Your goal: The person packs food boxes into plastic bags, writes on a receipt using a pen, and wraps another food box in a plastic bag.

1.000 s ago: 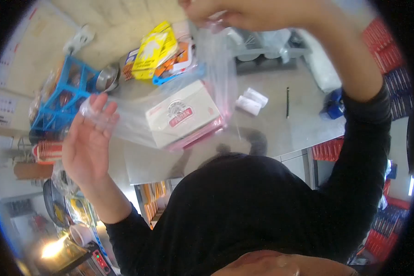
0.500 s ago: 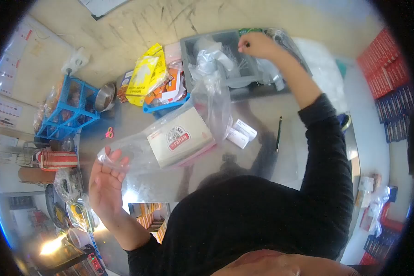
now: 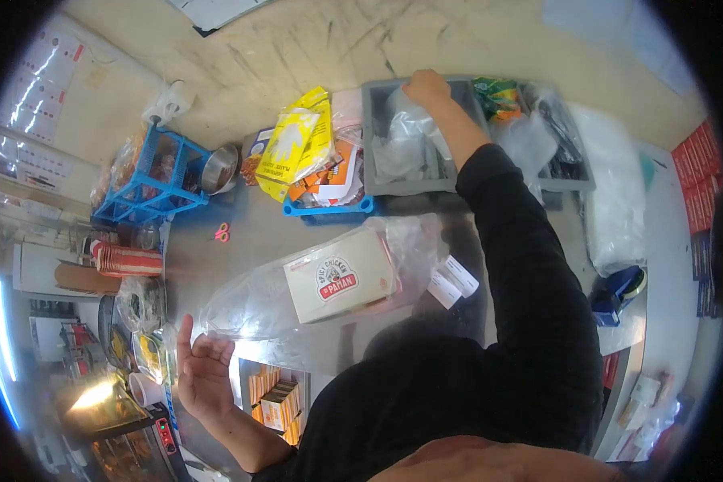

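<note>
A cream food box (image 3: pixel 341 275) printed "Spicy Chicken" lies in a clear plastic bag (image 3: pixel 245 301) on the metal counter. At the bag's left end is my left hand (image 3: pixel 206 373), palm up, index finger stretched out and the other fingers loosely bent, holding nothing. My right hand (image 3: pixel 427 87) reaches into the left part of a grey divided tray (image 3: pixel 410 189), above crumpled clear plastic (image 3: pixel 410 132). Its fingers look closed, but what is in them is hidden. Small white folded papers (image 3: pixel 452 283) lie just right of the box.
A blue basket (image 3: pixel 329 206) of packets and a yellow glove pack (image 3: pixel 301 145) stands left of the tray. Pink scissors (image 3: pixel 222 232) lie on the counter. At left are a blue rack (image 3: pixel 149 185) and metal bowl (image 3: pixel 221 169); at right, a tape dispenser (image 3: pixel 618 297).
My right hand has moved left across the tray to its left part. My left hand has drawn back from the bag's end. The bag's raised right side has sunk, and the view has shifted.
</note>
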Demonstrator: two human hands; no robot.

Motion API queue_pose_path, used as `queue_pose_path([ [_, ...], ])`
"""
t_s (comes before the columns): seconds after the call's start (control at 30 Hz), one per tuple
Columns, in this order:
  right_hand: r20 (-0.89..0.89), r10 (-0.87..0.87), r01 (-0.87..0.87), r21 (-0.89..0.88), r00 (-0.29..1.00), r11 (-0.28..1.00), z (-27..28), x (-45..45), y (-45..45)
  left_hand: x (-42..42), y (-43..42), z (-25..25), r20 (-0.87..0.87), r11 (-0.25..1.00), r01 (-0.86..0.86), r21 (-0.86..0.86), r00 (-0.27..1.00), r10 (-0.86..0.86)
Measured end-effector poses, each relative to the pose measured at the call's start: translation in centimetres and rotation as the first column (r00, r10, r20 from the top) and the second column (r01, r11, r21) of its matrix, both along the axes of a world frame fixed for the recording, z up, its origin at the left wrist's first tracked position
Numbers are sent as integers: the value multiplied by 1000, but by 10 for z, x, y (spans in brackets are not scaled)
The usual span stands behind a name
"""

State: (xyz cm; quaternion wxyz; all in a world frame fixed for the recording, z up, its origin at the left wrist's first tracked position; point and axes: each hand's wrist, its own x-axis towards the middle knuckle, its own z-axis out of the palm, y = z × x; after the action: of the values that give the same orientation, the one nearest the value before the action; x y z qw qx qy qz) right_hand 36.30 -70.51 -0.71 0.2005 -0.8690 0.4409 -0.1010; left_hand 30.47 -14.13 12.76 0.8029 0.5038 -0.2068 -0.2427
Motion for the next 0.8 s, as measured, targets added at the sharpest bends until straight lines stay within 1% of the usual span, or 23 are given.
queue_pose_path([
  [0.03,-70,-17,19,35,997,999,-1,5,-1,0,-1,-1,0,1000,-10,1,1000,10],
  [0.07,-72,-7,9,37,997,999,-2,10,-2,1,-1,-3,-7,1000,-25,6,1000,25],
  [0.13,-202,35,-26,51,979,998,-10,17,-8,1,-1,-6,-19,999,-47,17,999,47],
  [0.17,-206,43,-33,55,978,998,-14,24,-17,2,-1,-8,7,994,-99,49,995,99],
  [0.2,-221,158,-159,12,962,987,-22,36,-33,3,-1,-10,33,985,-151,79,988,149],
  [0.23,-243,268,-284,-30,932,958,-22,41,-35,3,-2,-12,28,984,-157,80,987,156],
  [0.27,-250,274,-290,-29,929,957,-22,42,-36,4,-3,-14,81,973,-185,140,981,175],
  [0.3,-163,329,-345,-79,930,935,-8,36,-31,5,-5,-15,135,957,-212,200,973,187],
  [0.33,-77,382,-390,-135,921,911,6,30,-24,6,-8,-15,130,957,-212,200,973,189],
  [0.37,-81,381,-389,-136,921,911,17,25,-17,7,-13,-14,118,953,-201,226,977,178],
  [0.43,-30,382,-375,-272,924,886,33,17,-10,8,-20,-15,104,951,-186,246,981,165],
  [0.47,-33,380,-374,-276,924,885,40,14,-10,8,-23,-16,114,941,-196,276,979,170],
  [0.53,23,445,-425,-257,895,868,51,10,-11,7,-28,-16,125,930,-207,303,976,177],
  [0.57,22,446,-426,-259,895,867,56,7,-13,6,-31,-16,153,915,-222,336,972,180],
  [0.6,12,477,-462,-234,879,856,63,3,-13,5,-32,-15,181,898,-238,370,967,182],
  [0.67,3,509,-498,-205,861,843,74,-5,-12,3,-32,-17,196,911,-225,346,967,165],
  [0.73,255,547,-517,-179,797,837,84,-17,-5,-1,-33,-19,210,923,-211,321,966,148],
  [0.77,253,549,-518,-181,797,836,91,-21,-1,-4,-36,-20,287,924,-235,301,947,147],
  [0.8,173,562,-527,-212,809,823,101,-24,5,-6,-39,-21,362,926,-257,276,920,148],
])
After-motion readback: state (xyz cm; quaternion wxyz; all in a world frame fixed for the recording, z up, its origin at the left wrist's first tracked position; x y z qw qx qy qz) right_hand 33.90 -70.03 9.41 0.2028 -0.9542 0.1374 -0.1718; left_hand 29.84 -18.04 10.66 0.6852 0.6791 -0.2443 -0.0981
